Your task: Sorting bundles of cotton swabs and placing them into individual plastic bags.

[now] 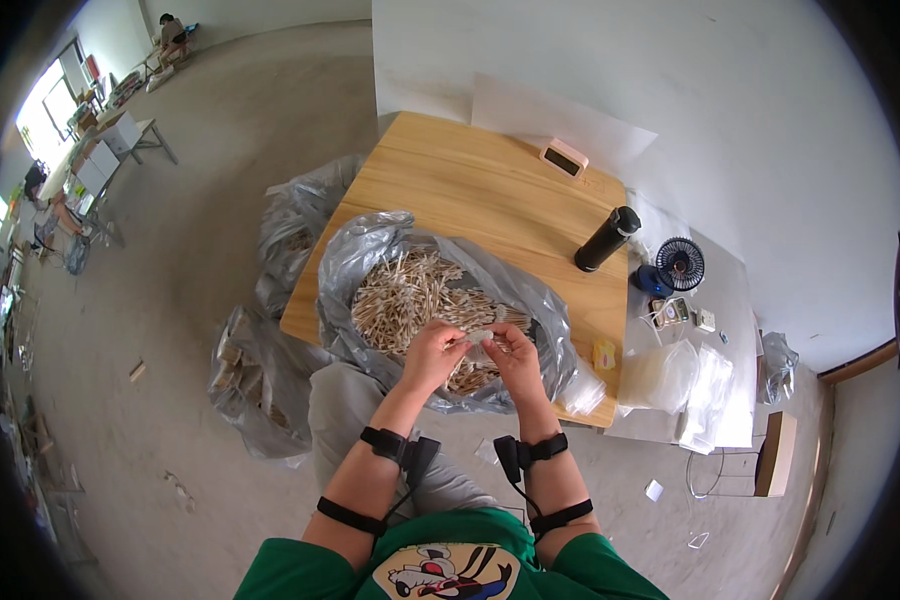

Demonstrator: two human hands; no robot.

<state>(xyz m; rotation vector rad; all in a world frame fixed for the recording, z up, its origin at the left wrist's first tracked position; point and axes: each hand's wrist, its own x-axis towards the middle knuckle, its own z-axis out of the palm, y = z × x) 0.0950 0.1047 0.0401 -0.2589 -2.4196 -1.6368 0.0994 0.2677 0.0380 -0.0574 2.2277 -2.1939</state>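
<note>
My left hand [433, 352] and my right hand [517, 358] meet over a grey plastic bag [370, 250] spread open on a light wooden table [490, 190]. The bag holds a heap of small wooden sticks [410, 295]. Between the fingertips of both hands is a small clear packet [478, 337] with a few sticks in it. Both wrists wear black straps. My knees in grey trousers sit below the table's near edge.
A black bottle [605, 240] and a pink box [564, 158] stand on the table's far right. A small yellow item [604, 354] lies near its right edge. A dark fan [678, 264] and clear bags [670, 375] sit on the white board to the right. More grey bags [250, 380] lie on the floor at left.
</note>
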